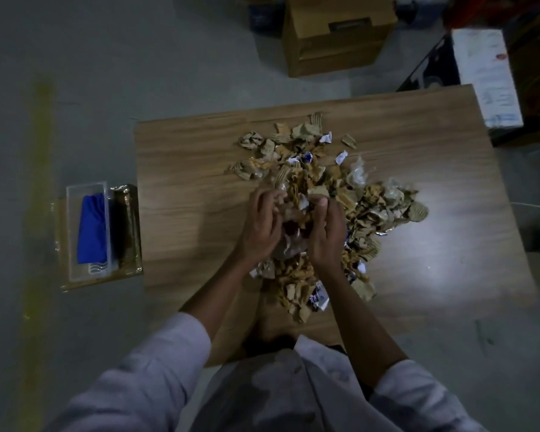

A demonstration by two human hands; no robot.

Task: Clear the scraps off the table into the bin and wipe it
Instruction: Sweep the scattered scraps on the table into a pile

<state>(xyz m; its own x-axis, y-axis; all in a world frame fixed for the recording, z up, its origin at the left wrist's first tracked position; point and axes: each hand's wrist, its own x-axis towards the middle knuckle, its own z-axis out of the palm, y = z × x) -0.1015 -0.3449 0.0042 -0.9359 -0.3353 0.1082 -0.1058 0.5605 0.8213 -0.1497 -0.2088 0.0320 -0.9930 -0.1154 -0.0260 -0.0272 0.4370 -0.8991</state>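
Grey concrete floor all round, a faded yellow painted line [38,182] running down the left side, and in the middle of it sits the light brown wood-grain desk [184,169]. Spread across the centre of the desk is a big loose heap of scraps [371,207]: torn brown corrugated cardboard, crumpled paper, clear plastic wrappers and a few white-and-blue ones, reaching from the far middle down toward the near edge.

Both hands are in the thick of it. The left hand [261,227] has its fingers curled in, clutching a bunch of scraps at the middle of the heap. Just beside it, the right hand [328,235] is curled the same way, thumb and fingers closed over more cardboard bits and a wad of clear plastic between the two palms. Pale rolled-up sleeves [156,369] show at the near edge.

Off the desk's left side, touching its edge, a low brown tape-wrapped stand [128,232] carries a clear plastic rectangular tub [72,232] with a folded bright blue cloth [91,229] inside. Far beyond the desk stands a brown cardboard carton [331,48] on the floor, and at the far right a white printed box [487,76] lies past the desk's corner.
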